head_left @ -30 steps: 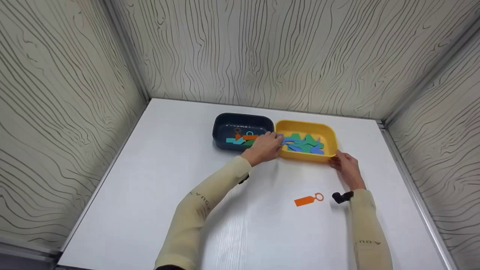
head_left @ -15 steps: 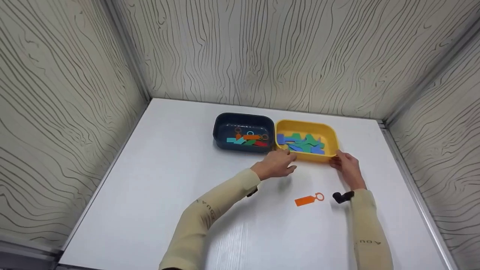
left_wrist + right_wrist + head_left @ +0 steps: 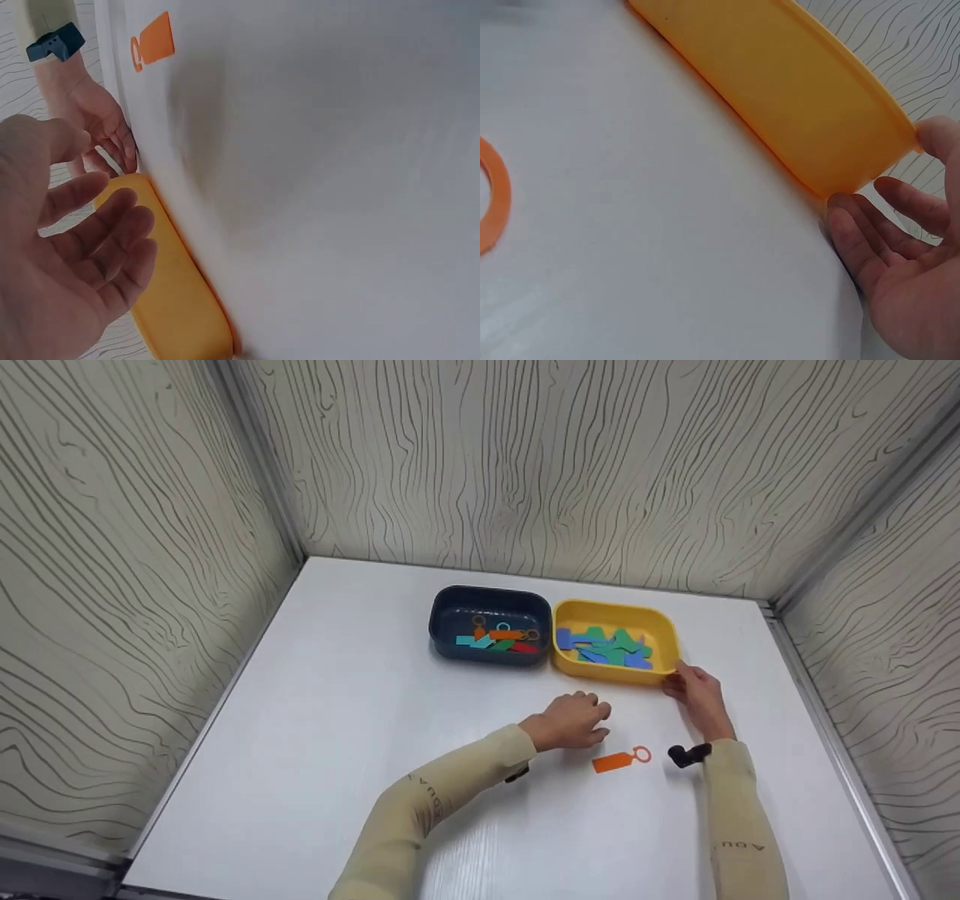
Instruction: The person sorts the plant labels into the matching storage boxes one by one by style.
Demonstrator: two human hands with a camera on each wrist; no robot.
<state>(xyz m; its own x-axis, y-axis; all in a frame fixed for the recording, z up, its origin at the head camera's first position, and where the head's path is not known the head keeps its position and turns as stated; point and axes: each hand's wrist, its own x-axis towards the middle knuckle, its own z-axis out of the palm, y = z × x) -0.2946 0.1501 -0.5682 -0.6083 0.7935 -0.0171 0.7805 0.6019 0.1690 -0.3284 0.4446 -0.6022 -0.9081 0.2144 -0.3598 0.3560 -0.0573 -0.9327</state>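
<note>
My left hand (image 3: pixel 570 721) is over the table with its fingers loosely bent and nothing in them, just left of an orange tag with a ring at one end (image 3: pixel 613 763). That tag lies flat on the white tabletop. My right hand (image 3: pixel 697 695) holds the near right corner of a yellow bin (image 3: pixel 615 673); the right wrist view has the thumb on the rim and fingertips against the lower wall (image 3: pixel 802 112). Several blue and green flat pieces (image 3: pixel 604 645) lie in that bin. In the left wrist view the left hand (image 3: pixel 82 247) appears in front of the yellow bin.
A dark blue bin (image 3: pixel 491 656) stands against the left side of the yellow one, with orange, turquoise, green and red tags (image 3: pixel 506 635) inside. Wood-patterned panels (image 3: pixel 480 465) rise behind the table (image 3: pixel 300 720) and at both sides.
My left hand has let go of a blue piece, which lies in the yellow bin, and has come back toward the orange tag. The right hand has stayed at the bin's corner.
</note>
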